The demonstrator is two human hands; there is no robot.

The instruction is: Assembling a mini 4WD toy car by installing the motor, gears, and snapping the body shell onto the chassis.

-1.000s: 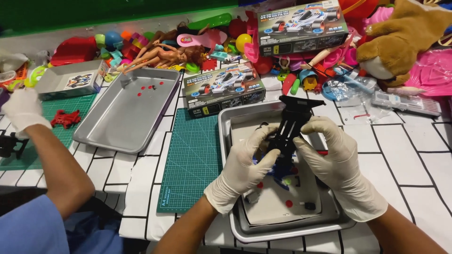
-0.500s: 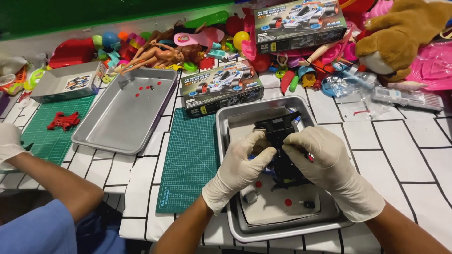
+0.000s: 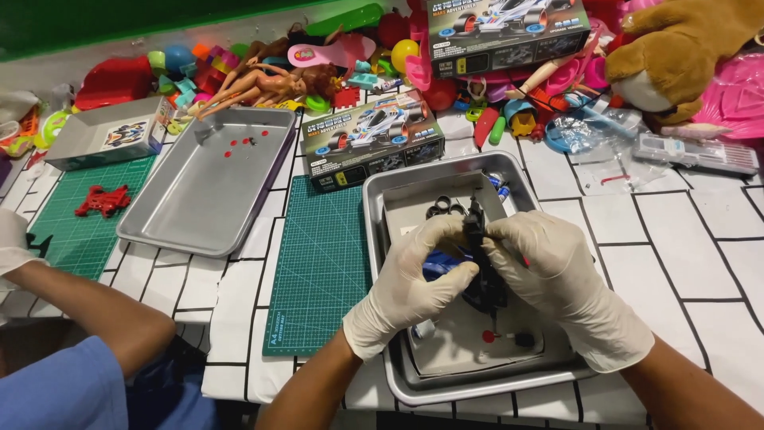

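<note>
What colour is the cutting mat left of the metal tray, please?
Green cutting mat with a pale grid, seen in the head view.

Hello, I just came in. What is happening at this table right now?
A person in white gloves holds a black toy car chassis between the left hand and right hand, above a metal tray that holds small parts. A green cutting mat lies beside it. At the left edge, another person's arm rests near a second green mat with a red part. Toys are piled at the back.
</note>
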